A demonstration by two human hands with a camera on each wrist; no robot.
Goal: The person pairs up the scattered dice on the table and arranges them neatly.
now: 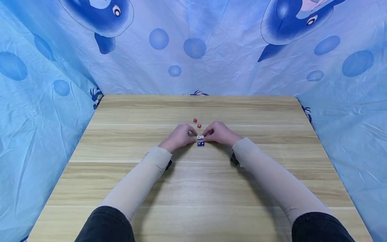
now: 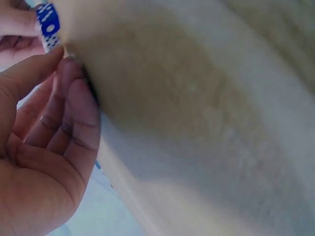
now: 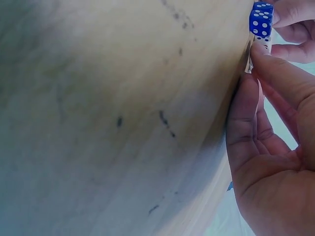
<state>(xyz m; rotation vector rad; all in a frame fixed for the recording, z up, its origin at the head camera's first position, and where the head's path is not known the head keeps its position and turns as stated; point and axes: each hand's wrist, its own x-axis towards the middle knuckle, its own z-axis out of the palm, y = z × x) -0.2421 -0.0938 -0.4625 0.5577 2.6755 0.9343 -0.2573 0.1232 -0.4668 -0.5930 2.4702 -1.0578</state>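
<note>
Dark sleeves frame the foreground, with pale undersleeves running forward from them to a pair of white dice set side by side on the table, squarely between the person's two hands. The left hand pinches at the pair's left edge with thumb and forefinger; the right hand mirrors it at the right edge. The white cubes look to be hard plastic: light, stiff and unlikely to break, though their smooth faces could slip or twist under uneven pressure. The surest hold is probably low on the outer side faces, fingertips only, with equal force from both hands so that neither cube skews. Just on the body side of the fingertips sits a pair of blue dice, also side by side, near enough that a stray thumb could nudge them; whether they touch the white pair is unclear. Both wrist views catch the blue cubes with a sliver of white beside them, the fingertips covering much of the rest. Just beyond the gap between the hands, two red dice lie apart from each other on a slant, untouched. Farther past the hands, the wood-grain surface ends at blue sheeting printed with bubbles and sea creatures.
</note>
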